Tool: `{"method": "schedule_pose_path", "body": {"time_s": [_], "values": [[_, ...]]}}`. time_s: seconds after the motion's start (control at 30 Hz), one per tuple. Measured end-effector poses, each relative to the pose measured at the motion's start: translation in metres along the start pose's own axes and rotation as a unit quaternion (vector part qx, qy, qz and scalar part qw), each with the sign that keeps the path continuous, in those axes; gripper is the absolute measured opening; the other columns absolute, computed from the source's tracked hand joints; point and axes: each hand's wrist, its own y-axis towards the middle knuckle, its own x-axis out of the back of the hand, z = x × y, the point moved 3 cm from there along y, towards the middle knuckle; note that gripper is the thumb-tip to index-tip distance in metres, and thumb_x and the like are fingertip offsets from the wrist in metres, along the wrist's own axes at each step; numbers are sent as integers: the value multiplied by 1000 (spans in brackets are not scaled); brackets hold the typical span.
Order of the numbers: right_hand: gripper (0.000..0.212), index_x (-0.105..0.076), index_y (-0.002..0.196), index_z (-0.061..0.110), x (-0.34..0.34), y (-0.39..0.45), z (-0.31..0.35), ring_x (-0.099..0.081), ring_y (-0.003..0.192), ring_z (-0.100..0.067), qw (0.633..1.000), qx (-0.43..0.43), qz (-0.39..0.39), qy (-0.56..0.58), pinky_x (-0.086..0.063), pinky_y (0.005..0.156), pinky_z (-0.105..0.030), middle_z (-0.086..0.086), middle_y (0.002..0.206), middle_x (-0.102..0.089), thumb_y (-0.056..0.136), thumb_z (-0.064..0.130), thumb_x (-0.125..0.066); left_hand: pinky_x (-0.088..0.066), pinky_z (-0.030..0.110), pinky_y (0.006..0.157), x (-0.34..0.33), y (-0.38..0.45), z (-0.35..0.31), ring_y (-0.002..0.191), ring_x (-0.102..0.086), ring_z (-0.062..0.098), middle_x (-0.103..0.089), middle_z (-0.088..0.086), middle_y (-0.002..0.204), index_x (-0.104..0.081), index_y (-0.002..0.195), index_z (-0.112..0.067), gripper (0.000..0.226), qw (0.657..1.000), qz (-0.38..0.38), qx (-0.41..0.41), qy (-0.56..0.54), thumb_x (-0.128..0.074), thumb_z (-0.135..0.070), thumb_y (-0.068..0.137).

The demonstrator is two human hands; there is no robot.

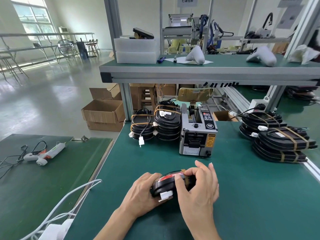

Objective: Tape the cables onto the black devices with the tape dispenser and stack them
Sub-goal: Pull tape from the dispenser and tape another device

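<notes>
Mid-task, we hold one black device (pixel 164 185) at 6 o'clock on the green table (pixel 242 187), left hand (pixel 143 191) gripping its edge, right hand (pixel 199 186) pinching brown tape onto it, taped stacks (pixel 166 122) waiting at 12 beside the tape dispenser (pixel 197 130), stacking still left.

The surface (pixel 225 187) is covered in a matt green mat. The black device (pixel 162 185) held near its front edge looks like glossy plastic, banded with brown paper-like tape (pixel 186 179). The tape dispenser (pixel 197 134) has a brushed grey metal casing and a black plastic panel. Beyond the left edge, the cardboard boxes (pixel 103 111) look rough and matt.
</notes>
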Motion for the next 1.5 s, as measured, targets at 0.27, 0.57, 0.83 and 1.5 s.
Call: {"method": "schedule_pose_path", "body": {"time_s": [0.27, 0.57, 0.83, 1.5], "values": [[25, -55, 93, 34, 0, 0, 2, -17, 155, -14, 1000, -1, 7, -15, -12, 122, -54, 12, 144, -51, 87, 26, -77, -48, 23, 76, 0, -1, 0, 84, -54, 7, -55, -22, 87, -65, 112, -32, 47, 1000, -5, -4, 3, -78, -67, 83], [19, -62, 88, 33, 14, 3, 6, -25, 150, -9, 1000, -21, 11, -6, -10, 123, -49, 17, 135, -57, 90, 18, -73, -48, 22, 78, -1, 0, 1, 85, -54, 5, -56, -22, 89, -63, 112, -34, 50, 1000, -13, -12, -1, -75, -72, 83], [10, -66, 86, 33, 38, 58, 11, -59, 97, -9, 1000, -14, 9, 0, -43, 102, -44, 17, 96, -67, 96, 31, -64, -47, 20, 78, 0, -1, 1, 84, -53, 5, -55, -22, 88, -63, 113, -33, 54, 1000, -17, -20, 1, -73, -76, 83], [14, -76, 79, 11, -30, 178, -37, -71, 50, -12, 953, -272, 21, 132, -49, 55, -23, -2, 76, -75, 86, 1, -69, -50, 26, 78, -1, 0, 3, 86, -56, 8, -60, -16, 89, -65, 117, -31, 58, 1000, -12, -15, 8, -74, -77, 83]]}}
